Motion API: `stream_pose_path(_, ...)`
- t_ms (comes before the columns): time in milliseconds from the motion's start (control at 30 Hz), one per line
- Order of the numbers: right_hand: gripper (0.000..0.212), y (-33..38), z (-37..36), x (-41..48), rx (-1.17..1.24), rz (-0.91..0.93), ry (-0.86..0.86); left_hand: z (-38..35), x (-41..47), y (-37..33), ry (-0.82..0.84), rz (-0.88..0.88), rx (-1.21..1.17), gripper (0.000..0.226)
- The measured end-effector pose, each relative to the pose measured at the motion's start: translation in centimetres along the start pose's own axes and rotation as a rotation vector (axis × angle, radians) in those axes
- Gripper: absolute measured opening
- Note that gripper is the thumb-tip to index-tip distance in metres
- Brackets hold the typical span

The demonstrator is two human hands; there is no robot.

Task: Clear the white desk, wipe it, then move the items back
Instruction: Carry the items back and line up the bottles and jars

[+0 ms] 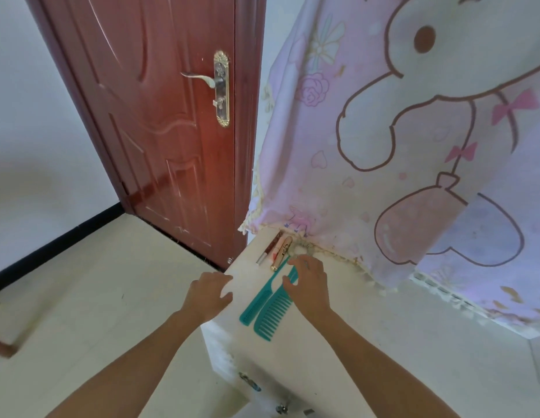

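Two teal combs lay side by side on the white desk (383, 342) near its far left corner: a fine-tooth comb (256, 301) on the left and a wide-tooth comb (273, 315) touching it on the right. The right hand (311, 286) hovered over the handle ends, grip spread, pinching nothing. The left hand (210, 294) rested at the desk's left edge, fingers loosely open. Beyond the combs lay three cosmetic tubes (276, 250) and a hair scrunchie (302, 248), against the pink cartoon curtain (383, 131).
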State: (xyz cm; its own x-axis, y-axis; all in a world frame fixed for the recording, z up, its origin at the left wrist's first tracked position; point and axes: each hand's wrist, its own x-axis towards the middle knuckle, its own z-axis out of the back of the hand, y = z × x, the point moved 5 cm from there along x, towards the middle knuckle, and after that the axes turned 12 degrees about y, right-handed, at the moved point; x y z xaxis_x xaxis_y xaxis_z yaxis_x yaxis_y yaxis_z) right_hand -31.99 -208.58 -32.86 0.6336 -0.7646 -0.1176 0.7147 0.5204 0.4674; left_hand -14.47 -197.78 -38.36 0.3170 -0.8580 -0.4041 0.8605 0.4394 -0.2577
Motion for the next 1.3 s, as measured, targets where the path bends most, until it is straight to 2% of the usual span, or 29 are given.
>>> stream_pose_path(133,0.027,2.7,2.4,1.1,-0.131,0.140,0.054,4.9,-2.4,0.2,-0.246,-0.015,-0.210,0.042)
stream_pose_path(333,0.032,9.8,0.8,0.5,-0.103,0.472,0.187,6.6,-9.9,3.4,-0.526,0.082,-0.333,0.036)
stream_pose_path(667,0.038,24.0,-9.1,-5.1,-0.211,0.957,0.419,1.1,-29.3,14.2,-0.652,0.616,-0.319,0.037)
stream_pose_path(833,0.041,32.8,-12.7,-11.9,-0.200,1.190,0.459,-1.0,-41.7,16.9,-0.795,0.826,-0.319,0.035)
stream_pose_path(1000,0.041,41.6,-15.2,-23.1,-0.173,1.425,0.463,-3.2,-55.5,18.2,-0.953,0.970,-0.311,0.030)
stream_pose_path(1300,0.037,55.1,-15.8,-40.8,-0.105,1.588,0.421,-3.6,-77.2,19.8,-1.162,1.152,-0.252,0.035)
